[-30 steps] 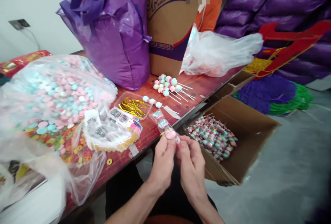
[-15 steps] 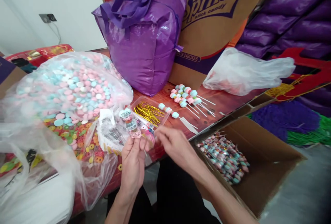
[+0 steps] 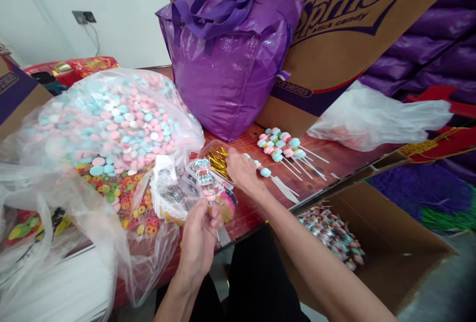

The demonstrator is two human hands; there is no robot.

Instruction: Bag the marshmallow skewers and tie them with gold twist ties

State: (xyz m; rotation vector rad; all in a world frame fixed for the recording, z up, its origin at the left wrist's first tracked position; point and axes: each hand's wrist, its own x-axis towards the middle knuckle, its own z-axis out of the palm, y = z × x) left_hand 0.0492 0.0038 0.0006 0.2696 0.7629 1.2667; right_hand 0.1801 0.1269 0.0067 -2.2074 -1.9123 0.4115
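My left hand is closed around the lower end of a candy stick in a clear printed wrapper, which stands up from the fingers. Pink and blue candies show through its plastic. My right hand reaches over a shallow clear tray of gold twist ties, its fingers drawn together among them. What the right fingertips hold, if anything, is hidden. Beside the left hand lies a stack of printed clear wrappers. A single candy stick is partly covered by the right hand.
Several unwrapped candy sticks lie farther right. A large clear bag of pastel candies and candy rings fills the left. Behind stand a purple bag and a carton. Below the table edge, an open box holds wrapped sticks.
My right hand has left the wrapped candy stick at the left hand and moved forward to the gold twist ties. My left hand keeps its hold. The camera view has shifted left.
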